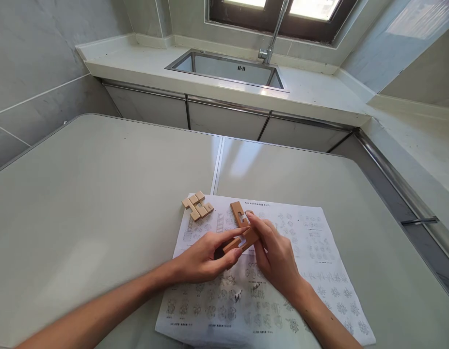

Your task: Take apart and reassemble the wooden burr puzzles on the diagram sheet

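Note:
Brown wooden puzzle pieces (232, 244) with notches cut in them are between my two hands, above a printed sheet (300, 232). My left hand (208, 257) pinches one notched piece from the left, thumb below and index finger stretched along the top. On the right side, my right hand (277, 254) has its fingers closed on the end of the same pieces. Another notched wooden piece (236, 211) slants up and away near my right fingertips; whether it is joined to the rest is hidden. Paler small wooden pieces (198, 205) lie grouped at the sheet's upper left corner.
The sheet carries many small line diagrams and lies on a pale table (101, 194) with a seam (217, 165) down its middle. Beyond the table runs a counter (137, 60) with a sink (232, 68) and a faucet (270, 48). Tiled walls stand at the left.

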`<action>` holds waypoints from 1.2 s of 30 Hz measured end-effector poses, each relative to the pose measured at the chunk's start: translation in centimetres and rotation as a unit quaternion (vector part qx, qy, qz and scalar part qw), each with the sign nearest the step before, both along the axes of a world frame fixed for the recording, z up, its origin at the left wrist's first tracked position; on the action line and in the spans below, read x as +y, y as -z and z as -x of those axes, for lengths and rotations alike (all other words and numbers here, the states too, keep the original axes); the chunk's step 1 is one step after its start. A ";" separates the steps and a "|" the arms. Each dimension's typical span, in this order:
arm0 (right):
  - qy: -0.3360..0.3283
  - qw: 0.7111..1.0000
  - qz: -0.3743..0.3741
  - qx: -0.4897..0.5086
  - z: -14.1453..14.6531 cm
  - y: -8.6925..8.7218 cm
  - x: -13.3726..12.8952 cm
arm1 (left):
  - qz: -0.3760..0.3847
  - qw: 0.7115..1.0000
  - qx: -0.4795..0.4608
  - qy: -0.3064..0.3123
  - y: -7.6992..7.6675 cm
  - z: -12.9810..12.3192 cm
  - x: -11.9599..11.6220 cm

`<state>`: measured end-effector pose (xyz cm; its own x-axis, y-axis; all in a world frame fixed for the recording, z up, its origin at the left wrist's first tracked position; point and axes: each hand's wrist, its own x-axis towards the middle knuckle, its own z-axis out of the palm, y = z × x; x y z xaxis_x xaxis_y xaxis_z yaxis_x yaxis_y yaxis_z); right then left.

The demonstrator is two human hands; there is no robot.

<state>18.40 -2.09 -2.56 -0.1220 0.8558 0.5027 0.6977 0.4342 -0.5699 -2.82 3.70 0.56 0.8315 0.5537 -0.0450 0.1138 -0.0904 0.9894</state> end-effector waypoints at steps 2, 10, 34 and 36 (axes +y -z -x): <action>0.007 1.000 0.004 -0.011 0.0 0.1 0.0 | -0.008 1.000 0.006 -0.010 -0.1 -0.1 0.0; 0.100 0.992 0.072 0.002 -1.4 0.3 0.5 | -0.028 1.000 0.002 -0.012 -0.1 0.3 0.0; 0.093 0.988 0.124 -0.006 -1.6 0.6 1.1 | -0.095 0.963 0.070 -0.242 0.5 -0.4 -0.4; 0.091 0.988 0.125 -0.009 -1.7 0.6 1.1 | -0.092 0.962 0.068 -0.246 0.5 -0.4 -0.4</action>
<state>20.05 -0.99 -3.16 0.0385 0.9618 0.2712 0.7624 0.1472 -0.6301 -2.46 3.28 0.04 0.4601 0.8879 0.0020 0.3147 -0.1652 0.9347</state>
